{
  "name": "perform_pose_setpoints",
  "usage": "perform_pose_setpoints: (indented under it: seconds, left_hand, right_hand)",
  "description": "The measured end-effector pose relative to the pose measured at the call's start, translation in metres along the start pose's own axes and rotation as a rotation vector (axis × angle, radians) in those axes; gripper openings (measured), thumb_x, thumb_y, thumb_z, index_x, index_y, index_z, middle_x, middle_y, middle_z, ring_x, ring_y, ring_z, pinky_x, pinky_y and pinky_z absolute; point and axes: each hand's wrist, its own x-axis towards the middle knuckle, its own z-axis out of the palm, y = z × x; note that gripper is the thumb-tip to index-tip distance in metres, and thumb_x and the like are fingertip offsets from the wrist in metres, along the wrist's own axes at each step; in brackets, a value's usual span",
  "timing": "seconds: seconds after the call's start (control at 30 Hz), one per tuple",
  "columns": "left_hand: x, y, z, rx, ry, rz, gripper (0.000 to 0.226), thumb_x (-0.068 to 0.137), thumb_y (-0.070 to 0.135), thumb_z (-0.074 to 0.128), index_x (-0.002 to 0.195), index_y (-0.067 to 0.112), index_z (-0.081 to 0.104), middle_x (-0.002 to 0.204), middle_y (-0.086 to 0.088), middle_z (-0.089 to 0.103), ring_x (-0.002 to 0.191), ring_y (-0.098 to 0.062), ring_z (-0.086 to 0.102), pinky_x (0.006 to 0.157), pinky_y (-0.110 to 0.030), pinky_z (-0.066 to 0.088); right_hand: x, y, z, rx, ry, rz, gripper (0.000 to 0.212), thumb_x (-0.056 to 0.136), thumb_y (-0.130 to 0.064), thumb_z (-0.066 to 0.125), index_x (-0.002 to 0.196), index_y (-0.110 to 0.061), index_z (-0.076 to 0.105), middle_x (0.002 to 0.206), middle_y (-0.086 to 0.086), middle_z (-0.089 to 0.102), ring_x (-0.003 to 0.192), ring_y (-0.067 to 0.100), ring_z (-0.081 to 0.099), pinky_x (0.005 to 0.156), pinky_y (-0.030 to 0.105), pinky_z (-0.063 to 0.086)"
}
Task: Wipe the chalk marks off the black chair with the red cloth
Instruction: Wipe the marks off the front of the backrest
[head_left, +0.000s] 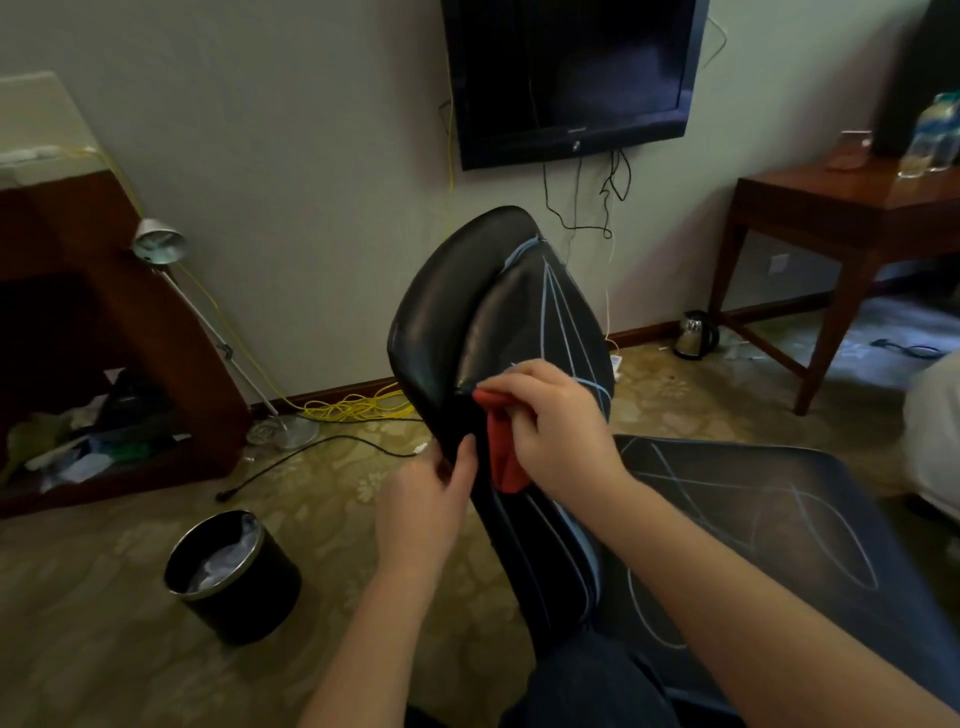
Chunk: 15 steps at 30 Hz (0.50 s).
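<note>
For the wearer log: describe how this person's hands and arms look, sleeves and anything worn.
Both forearms are bare as far as the frame shows, with no sleeve in view. The left hand and the right hand wear no gloves, and no ring, watch or bracelet is visible. No markings show. Dark trousers cover the lap below.

Both forearms are bare to the bottom edge of the frame, with no sleeve, watch or ring showing on the left hand (423, 512) or the right hand (558, 431), and a leg in dark trousers (592, 680) shows below.
</note>
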Motion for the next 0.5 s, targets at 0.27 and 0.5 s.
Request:
perform_pose_setpoints:
  seconds: [0.27,0.5]
  left_hand:
    - [0.001,-0.003,-0.003,0.030,0.000,0.019,0.040,0.096,0.057,0.039,0.083,0.028,0.063,0.069,0.006,0.064,0.065,-0.012,0.062,0.059,-0.034,0.055]
    - [-0.003,0.003,0.001,0.012,-0.011,0.000,0.043,0.095,0.059,0.038,0.087,0.026,0.065,0.070,0.005,0.063,0.064,-0.013,0.061,0.058,-0.032,0.053]
  right_hand:
    - [-0.060,0.041,0.017,-0.160,-0.039,0.027,0.028,0.086,-0.010,0.058,0.108,-0.012,0.075,0.105,0.002,0.067,0.097,0.023,0.064,0.082,0.040,0.059]
    - [-0.035,0.041,-0.016,-0.106,-0.092,0.131,0.035,0.090,-0.004,0.059,0.120,-0.020,0.068,0.116,-0.006,0.064,0.110,0.011,0.058,0.099,0.025,0.046]
